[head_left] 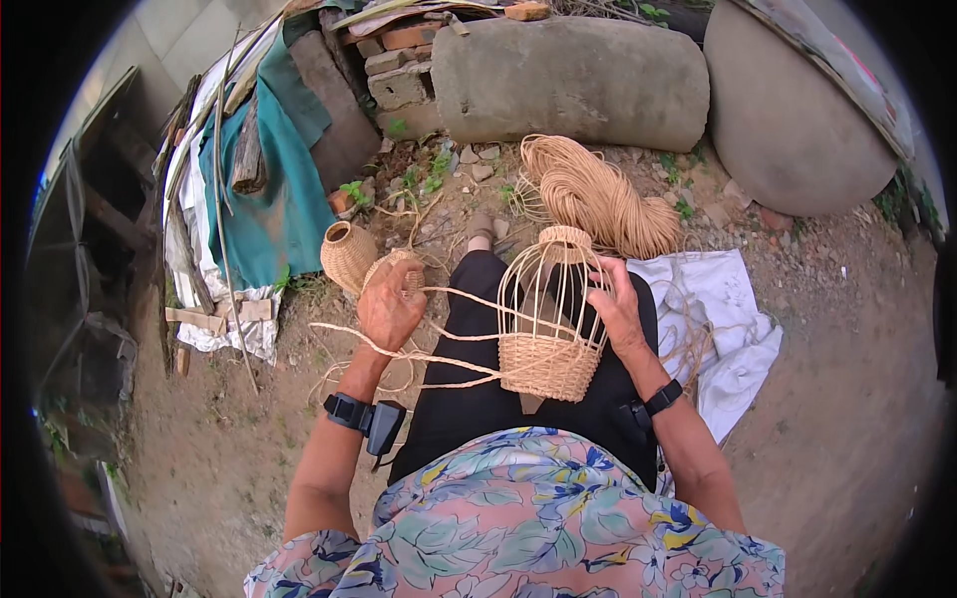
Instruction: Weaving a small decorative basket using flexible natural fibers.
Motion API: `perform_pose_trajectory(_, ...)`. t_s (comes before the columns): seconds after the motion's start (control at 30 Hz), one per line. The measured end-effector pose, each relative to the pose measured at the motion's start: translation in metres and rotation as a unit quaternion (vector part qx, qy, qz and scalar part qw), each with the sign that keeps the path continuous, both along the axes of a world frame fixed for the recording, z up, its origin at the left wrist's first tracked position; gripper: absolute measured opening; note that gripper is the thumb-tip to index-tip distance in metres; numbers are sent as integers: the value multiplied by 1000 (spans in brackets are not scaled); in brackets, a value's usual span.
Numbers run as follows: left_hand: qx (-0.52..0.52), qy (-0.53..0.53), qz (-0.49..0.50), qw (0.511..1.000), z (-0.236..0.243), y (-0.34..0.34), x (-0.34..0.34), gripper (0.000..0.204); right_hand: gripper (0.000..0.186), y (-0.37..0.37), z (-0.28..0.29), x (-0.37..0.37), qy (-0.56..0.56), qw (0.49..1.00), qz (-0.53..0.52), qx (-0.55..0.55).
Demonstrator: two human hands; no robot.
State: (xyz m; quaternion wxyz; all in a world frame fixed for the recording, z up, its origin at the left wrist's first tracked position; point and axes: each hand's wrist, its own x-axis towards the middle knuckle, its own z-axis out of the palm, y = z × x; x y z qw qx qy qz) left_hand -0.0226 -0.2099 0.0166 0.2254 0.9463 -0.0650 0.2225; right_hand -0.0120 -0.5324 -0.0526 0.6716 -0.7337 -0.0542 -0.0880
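Observation:
On my lap rests a partly woven basket (548, 364), its lower band dense, bare upright ribs rising to a narrow ringed top. My right hand (617, 304) grips the ribs on its right side, fingers curled. My left hand (390, 311) is closed on pale twisted cord (454, 359) that runs across to the basket; its fingertips are partly hidden. Just beyond that hand are a small woven vessel (344, 249) and a second woven piece, partly behind the hand.
A large coil of cord (598, 194) lies on the dirt beside a white sack (728, 349). Stone slabs (568, 75), a round slab (797, 130) and stacked bricks stand at the back. Teal cloth (279, 209) and sticks are piled at left.

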Motion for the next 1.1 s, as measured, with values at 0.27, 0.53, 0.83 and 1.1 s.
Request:
perform_pose_trajectory(0.27,50,-35,-304,951,9,-82,-16,14,50,1,-3,1,2,1000,3,-8)
perform_pose_trajectory(0.53,57,-31,26,998,-12,28,15,8,48,-2,0,0,-1,1000,5,-8)
perform_pose_trajectory(0.83,20,34,-36,999,-12,34,12,18,46,-3,-5,1,0,1000,9,-4)
perform_pose_trajectory(1.1,70,46,-343,936,7,-82,-10,11,45,-1,-14,5,-22,1000,9,-18)
